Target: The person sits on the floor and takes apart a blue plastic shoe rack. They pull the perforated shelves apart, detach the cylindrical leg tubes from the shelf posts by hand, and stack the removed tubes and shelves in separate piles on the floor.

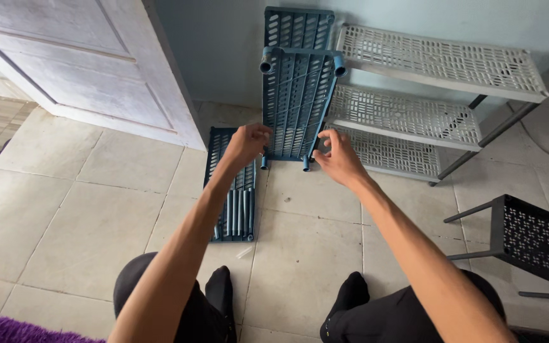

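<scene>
A blue slotted plastic shelf panel (297,101) stands on end on the tiled floor, tilted away from me, with short tube sockets at its corners. My left hand (247,143) grips its lower left edge. My right hand (337,155) grips its lower right edge. A second blue panel (298,26) leans against the wall behind it. A third blue panel (218,149) lies flat on the floor under my left arm, with several blue tubes (239,213) lying on it.
A white slotted three-tier rack (433,63) with dark legs stands against the wall at right. A black perforated metal piece (532,238) sits at the right edge. A white door (84,63) stands open at left. A purple rug (7,330) lies at bottom left.
</scene>
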